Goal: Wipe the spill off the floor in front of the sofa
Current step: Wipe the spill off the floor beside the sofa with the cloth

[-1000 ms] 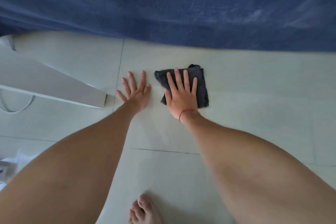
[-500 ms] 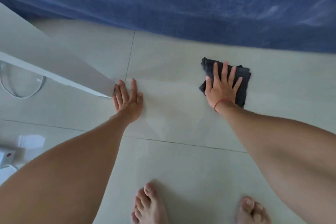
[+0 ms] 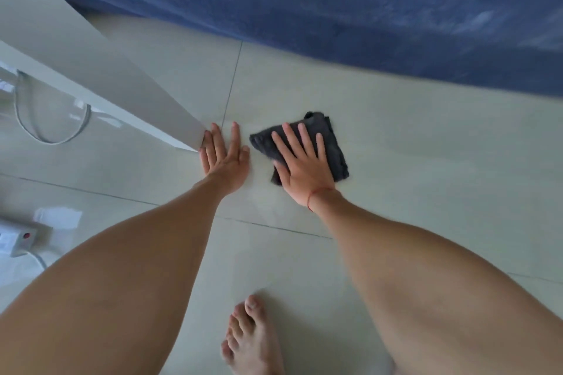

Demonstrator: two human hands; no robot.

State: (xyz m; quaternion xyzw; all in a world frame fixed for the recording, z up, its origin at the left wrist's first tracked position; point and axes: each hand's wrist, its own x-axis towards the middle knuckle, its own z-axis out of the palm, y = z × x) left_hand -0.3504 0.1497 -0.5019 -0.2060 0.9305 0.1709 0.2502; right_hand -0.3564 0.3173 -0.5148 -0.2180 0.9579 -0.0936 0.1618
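Observation:
A folded dark grey cloth (image 3: 333,143) lies flat on the pale floor tiles (image 3: 426,179) in front of the blue sofa (image 3: 335,3). My right hand (image 3: 300,167) presses down on the cloth with fingers spread, palm flat over its near half. My left hand (image 3: 224,155) rests flat on the bare tile just left of the cloth, fingers together, its outer edge touching the tip of a white panel. A faint damp sheen shows on the tile between and below the hands.
A white slanted panel (image 3: 100,82) runs from the upper left down to my left hand. A white cable (image 3: 48,137) loops on the floor behind it. A white power strip (image 3: 18,237) sits at the left edge. My bare foot (image 3: 249,341) stands near the bottom.
My right hand slid the cloth back to the left, from well apart to close beside my left hand. My left hand stayed planted on the tile by the panel tip.

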